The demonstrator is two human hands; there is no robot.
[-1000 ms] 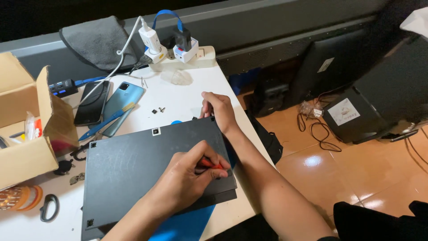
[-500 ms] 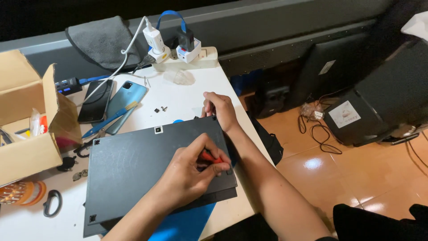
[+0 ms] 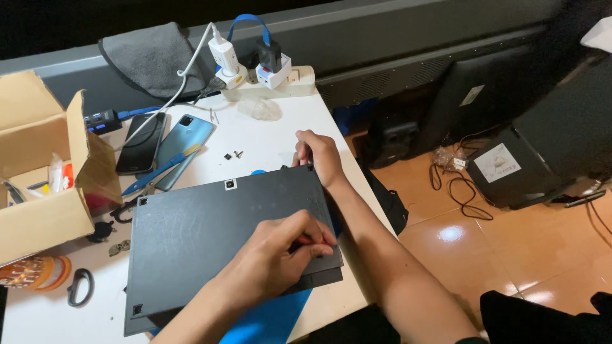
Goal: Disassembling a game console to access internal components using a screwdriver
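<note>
Your left hand [image 3: 280, 251] pinches a small red-handled tool [image 3: 310, 241] against the dark laptop base [image 3: 217, 236], near its right front corner. The base lies flat across the desk's [image 3: 274, 137] near right part. Farther back, your right hand [image 3: 317, 156] grips the base's far right corner, fingers curled over the edge.

An electronics repair bench is indicated: loose screws [image 3: 234, 155] at 12 o'clock, phones [image 3: 141, 143] and a power strip [image 3: 271, 81] at 11, monitors [image 3: 475, 108] stacked at 2 o'clock.
</note>
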